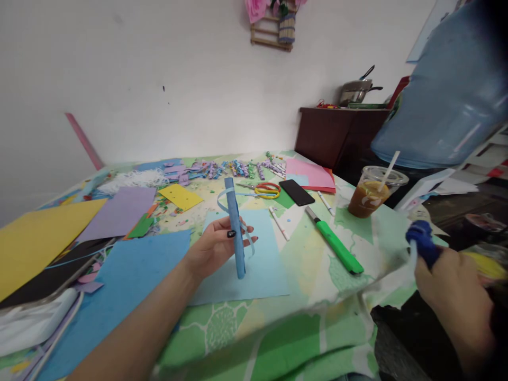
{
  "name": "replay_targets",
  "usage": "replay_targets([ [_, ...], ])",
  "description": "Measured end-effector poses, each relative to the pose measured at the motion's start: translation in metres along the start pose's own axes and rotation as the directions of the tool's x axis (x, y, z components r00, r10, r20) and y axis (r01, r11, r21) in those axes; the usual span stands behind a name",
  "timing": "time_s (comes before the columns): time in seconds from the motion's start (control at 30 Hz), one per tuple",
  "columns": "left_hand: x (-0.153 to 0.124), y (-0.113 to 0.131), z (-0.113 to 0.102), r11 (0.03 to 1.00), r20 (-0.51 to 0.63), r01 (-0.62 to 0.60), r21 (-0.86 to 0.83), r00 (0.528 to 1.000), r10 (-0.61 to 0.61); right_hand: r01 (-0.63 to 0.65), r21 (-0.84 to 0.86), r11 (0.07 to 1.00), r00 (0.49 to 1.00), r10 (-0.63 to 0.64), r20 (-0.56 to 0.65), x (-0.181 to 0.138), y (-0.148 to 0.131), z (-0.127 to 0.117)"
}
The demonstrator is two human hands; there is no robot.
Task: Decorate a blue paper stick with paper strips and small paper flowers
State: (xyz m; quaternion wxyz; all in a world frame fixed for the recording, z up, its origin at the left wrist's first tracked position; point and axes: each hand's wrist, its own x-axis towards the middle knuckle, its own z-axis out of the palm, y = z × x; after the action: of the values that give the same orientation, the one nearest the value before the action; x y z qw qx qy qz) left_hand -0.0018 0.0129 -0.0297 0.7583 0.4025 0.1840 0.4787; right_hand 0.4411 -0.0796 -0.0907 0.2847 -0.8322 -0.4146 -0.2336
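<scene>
In the middle, my left hand (217, 244) is closed around a narrow blue folded paper stick (235, 227), held upright and slightly tilted over a light blue sheet (257, 264). A thin light blue paper strip (222, 198) curls around behind the stick, and its end hangs by the fingers. Off the table's right edge, my right hand (446, 278) grips a dark blue object (423, 238) with a pale tip; blur hides its exact kind. A green utility lighter (339, 246) and a thin white pen (279, 223) lie between the hands.
Scissors (265, 190), a black phone (297, 192) and an iced drink cup (371, 193) stand or lie farther back. Coloured paper sheets (119, 211) and curled paper strips (238, 168) cover the left and rear. A large blue water jug (444, 100) looms at right.
</scene>
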Motion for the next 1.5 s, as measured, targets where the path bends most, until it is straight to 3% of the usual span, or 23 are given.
replay_targets([
  [0.1, -0.001, 0.0, 0.0, 1.0, -0.014, -0.008, 0.012, 1.0, 0.008, -0.062, -0.119, 0.991, 0.988, 0.078, 0.136, 0.004, -0.011, 0.001],
  [0.23, -0.001, 0.0, -0.001, 0.999, -0.021, -0.008, 0.032, 1.0, 0.009, 0.017, -0.027, 0.999, 0.974, -0.011, 0.228, 0.005, -0.018, 0.007],
  [0.33, -0.001, 0.001, -0.002, 0.999, -0.018, -0.01, 0.046, 1.0, 0.011, 0.013, -0.039, 0.999, 0.955, -0.001, 0.296, 0.004, -0.025, 0.007],
  [0.43, 0.0, 0.0, -0.003, 0.999, -0.016, -0.011, 0.045, 1.0, 0.011, 0.021, -0.099, 0.995, 0.991, -0.008, 0.13, 0.0, -0.046, -0.006],
  [0.5, 0.0, 0.0, -0.003, 0.999, -0.014, -0.001, 0.05, 1.0, 0.002, 0.194, 0.053, 0.979, 0.98, -0.196, 0.026, -0.006, -0.071, -0.021],
  [0.57, 0.0, -0.001, -0.003, 0.999, -0.015, 0.001, 0.052, 1.0, 0.0, 0.371, 0.41, 0.833, 0.914, -0.407, 0.0, -0.017, -0.106, -0.038],
  [0.63, 0.0, -0.002, -0.005, 0.998, -0.016, 0.0, 0.057, 1.0, 0.001, 0.373, 0.704, 0.605, 0.854, -0.52, -0.006, -0.031, -0.146, -0.055],
  [0.77, 0.0, -0.003, -0.007, 0.997, 0.001, 0.011, 0.081, 1.0, -0.011, 0.327, 0.902, 0.283, 0.711, -0.702, -0.038, -0.06, -0.222, -0.076],
  [0.83, 0.0, -0.003, -0.006, 0.996, 0.01, 0.01, 0.087, 1.0, -0.011, 0.274, 0.935, 0.225, 0.704, -0.71, -0.036, -0.07, -0.249, -0.079],
  [0.97, 0.0, -0.002, -0.004, 0.995, 0.007, 0.006, 0.101, 1.0, -0.007, 0.154, 0.947, 0.282, 0.784, -0.618, 0.057, -0.084, -0.276, -0.076],
  [1.1, 0.0, -0.002, -0.003, 0.996, 0.016, -0.013, 0.09, 1.0, 0.012, 0.192, 0.942, 0.274, 0.834, -0.551, -0.01, -0.091, -0.28, -0.072],
  [1.27, 0.0, -0.002, -0.001, 0.996, 0.027, -0.019, 0.087, 0.999, 0.017, 0.364, 0.886, 0.286, 0.815, -0.558, -0.155, -0.096, -0.277, -0.072],
  [1.5, 0.001, -0.003, 0.0, 0.991, -0.035, -0.025, 0.131, 0.999, 0.03, 0.518, 0.773, 0.367, 0.767, -0.6, -0.229, -0.1, -0.274, -0.074],
])
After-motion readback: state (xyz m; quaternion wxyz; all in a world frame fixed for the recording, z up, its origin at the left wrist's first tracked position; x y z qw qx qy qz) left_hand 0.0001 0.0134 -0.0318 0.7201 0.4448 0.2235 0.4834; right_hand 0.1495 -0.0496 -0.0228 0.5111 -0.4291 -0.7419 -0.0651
